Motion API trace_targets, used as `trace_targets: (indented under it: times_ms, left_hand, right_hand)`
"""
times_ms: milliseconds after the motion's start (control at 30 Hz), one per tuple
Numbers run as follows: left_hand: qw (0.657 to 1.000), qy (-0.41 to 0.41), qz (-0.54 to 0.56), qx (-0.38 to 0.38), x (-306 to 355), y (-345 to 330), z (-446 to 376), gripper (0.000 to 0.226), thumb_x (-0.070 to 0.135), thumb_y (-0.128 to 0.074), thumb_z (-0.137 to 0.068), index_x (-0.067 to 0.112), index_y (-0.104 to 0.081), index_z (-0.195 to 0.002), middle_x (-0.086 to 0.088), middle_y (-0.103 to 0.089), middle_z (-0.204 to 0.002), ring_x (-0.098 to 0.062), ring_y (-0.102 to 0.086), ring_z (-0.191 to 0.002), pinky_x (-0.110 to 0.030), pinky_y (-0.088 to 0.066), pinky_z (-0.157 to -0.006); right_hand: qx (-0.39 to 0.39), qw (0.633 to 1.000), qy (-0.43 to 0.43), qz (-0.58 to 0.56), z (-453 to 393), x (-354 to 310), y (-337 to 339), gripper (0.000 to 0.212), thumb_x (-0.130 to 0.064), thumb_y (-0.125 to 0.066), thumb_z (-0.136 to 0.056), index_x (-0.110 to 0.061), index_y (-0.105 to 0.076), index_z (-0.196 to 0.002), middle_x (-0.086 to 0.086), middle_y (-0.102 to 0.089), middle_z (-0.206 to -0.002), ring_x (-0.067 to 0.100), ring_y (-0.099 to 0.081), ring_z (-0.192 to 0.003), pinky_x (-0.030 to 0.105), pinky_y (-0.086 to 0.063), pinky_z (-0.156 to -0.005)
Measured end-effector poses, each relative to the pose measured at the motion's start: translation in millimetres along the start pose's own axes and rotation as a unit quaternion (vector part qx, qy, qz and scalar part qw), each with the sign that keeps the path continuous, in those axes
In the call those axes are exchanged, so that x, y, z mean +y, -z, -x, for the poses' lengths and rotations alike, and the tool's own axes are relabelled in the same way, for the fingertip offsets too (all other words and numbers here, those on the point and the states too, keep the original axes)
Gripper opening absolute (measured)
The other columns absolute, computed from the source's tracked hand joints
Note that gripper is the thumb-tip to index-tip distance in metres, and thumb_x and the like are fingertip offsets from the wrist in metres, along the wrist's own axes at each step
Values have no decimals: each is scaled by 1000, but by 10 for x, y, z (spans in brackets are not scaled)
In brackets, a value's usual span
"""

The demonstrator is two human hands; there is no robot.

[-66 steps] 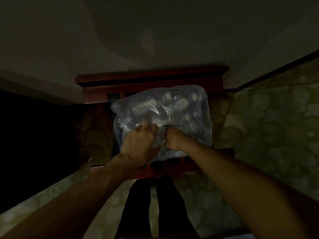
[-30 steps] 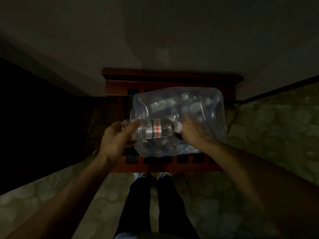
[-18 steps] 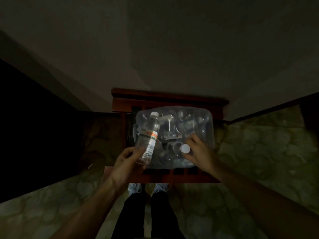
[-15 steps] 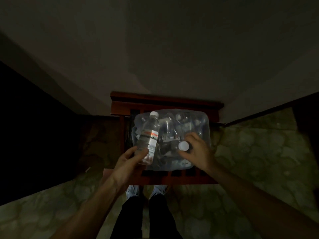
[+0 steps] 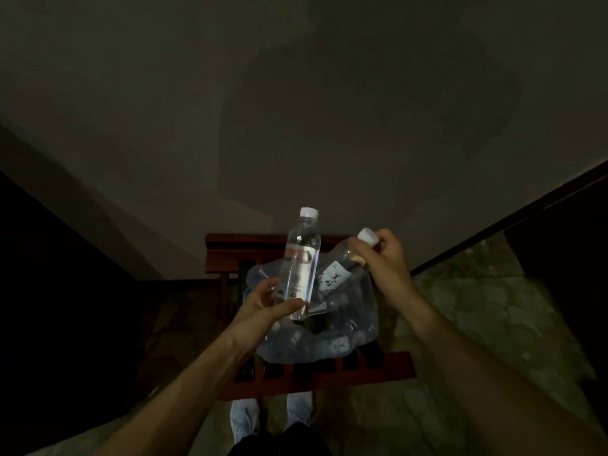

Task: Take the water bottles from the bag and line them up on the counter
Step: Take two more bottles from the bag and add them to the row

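Dim light here, and both hands are up over the bag. The left hand [image 5: 263, 304] is closed around the base of a clear water bottle [image 5: 300, 264], thumb across the front, fingers curled behind, and the bottle stands nearly upright in the air, white cap at the top, label with a reddish band facing us. The right hand [image 5: 383, 258] grips a second bottle [image 5: 342, 271] by the neck, fingers wrapped just below its white cap [image 5: 368, 237]; that one is tilted, its body slanting down and left with the lower end down at the bag's opening. The clear plastic bag [image 5: 348, 327] sits on a reddish wooden slatted stand [image 5: 378, 366], more bottles showing inside it, too murky to count. Pale shoes [image 5: 241, 419] peek out below the stand on a mottled floor [image 5: 477, 324].
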State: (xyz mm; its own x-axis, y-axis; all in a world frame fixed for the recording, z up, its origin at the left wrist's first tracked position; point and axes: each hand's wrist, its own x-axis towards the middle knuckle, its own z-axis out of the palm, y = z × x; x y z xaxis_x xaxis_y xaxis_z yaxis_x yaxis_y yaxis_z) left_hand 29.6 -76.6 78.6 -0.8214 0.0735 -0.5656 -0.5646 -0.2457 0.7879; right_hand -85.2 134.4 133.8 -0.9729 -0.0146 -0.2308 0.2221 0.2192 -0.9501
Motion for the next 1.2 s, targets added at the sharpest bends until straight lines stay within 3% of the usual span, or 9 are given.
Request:
trace_targets:
  times_ms: [133, 267, 367, 500, 667, 867, 967, 1067, 1200]
  left_hand:
    - [995, -77, -62, 1, 296, -148, 96, 59, 20, -88, -70, 30, -56, -119, 4, -71, -113, -2, -71, -98, -17, -59, -73]
    - [987, -137, -89, -6, 577, -328, 229, 56, 7, -82, -77, 27, -51, -119, 0, -68, -117, -2, -70, -98, -15, -57, -72]
    - [980, -176, -92, 19, 745, -494, 375, 54, 15, -82, -77, 28, -48, -117, 6, -67, -112, 5, -69, -93, -13, -56, -69]
    - [971, -224, -57, 63, 841, -630, 613, 52, 24, -80, -75, 35, -51, -117, 8, -69, -112, 1, -70, -97, -19, -57, -72]
    - [963, -247, -29, 108, 864, -566, 929, 47, 30, -82, -74, 30, -59, -115, 7, -73, -108, -9, -72, -98, -31, -59, -83]
    - [942, -292, -49, 157, 946, -420, 1277, 49, 18, -82, -76, 35, -56, -113, 17, -73, -101, -1, -72, -94, -13, -57, -70]
    - [929, -322, -57, 170, 1074, -342, 1454, 50, 16, -81, -78, 34, -55, -116, 16, -72, -105, -1, -71, -97, -15, -57, -71]
    - [914, -354, -58, 191, 1236, -209, 1647, 50, 17, -82, -76, 34, -56, -116, 18, -72, -106, -1, -71, -98, -18, -59, -74]
    - [881, -405, -81, 229, 1401, 106, 1992, 55, 27, -86, -70, 40, -57, -114, 20, -71, -109, 1, -70, -98, -17, -58, -74]
  right_hand:
    - [-9, 998, 24, -64, 52, -328, 3, 32, -31, -76, -81, -15, -59, -103, 1, -74, -94, 19, -73, -88, 31, -58, -71]
    - [7, 995, 55, -89, 133, -600, -62, 29, -31, -71, -85, -14, -64, -108, 3, -74, -100, 16, -73, -91, 34, -59, -76]
    - [5, 992, 98, -80, 227, -795, -132, 28, -38, -69, -86, -16, -67, -103, 3, -75, -96, 16, -73, -87, 33, -59, -73]
    - [-45, 985, 134, -99, 425, -1045, -220, 26, -45, -69, -83, -21, -68, -92, 1, -73, -83, 20, -72, -76, 34, -59, -67]
    - [-115, 976, 130, -127, 637, -1212, -320, 22, -47, -69, -82, -28, -69, -92, 5, -75, -91, 26, -73, -86, 47, -59, -80]
    - [-146, 966, 185, -105, 943, -1474, -509, 21, -48, -69, -82, -31, -68, -94, 1, -74, -97, 22, -72, -92, 53, -57, -85]
    - [-139, 960, 216, -113, 1081, -1699, -660, 16, -45, -68, -84, -31, -67, -91, 1, -74, -95, 21, -72, -91, 46, -59, -81]
    - [-136, 952, 250, -113, 1248, -1954, -852, 17, -43, -66, -87, -28, -64, -95, -13, -72, -86, 3, -69, -81, 19, -54, -66]
    - [-135, 942, 292, -92, 1502, -2208, -1231, 24, -42, -66, -87, -23, -63, -102, -5, -70, -96, 9, -67, -91, 21, -54, -72]
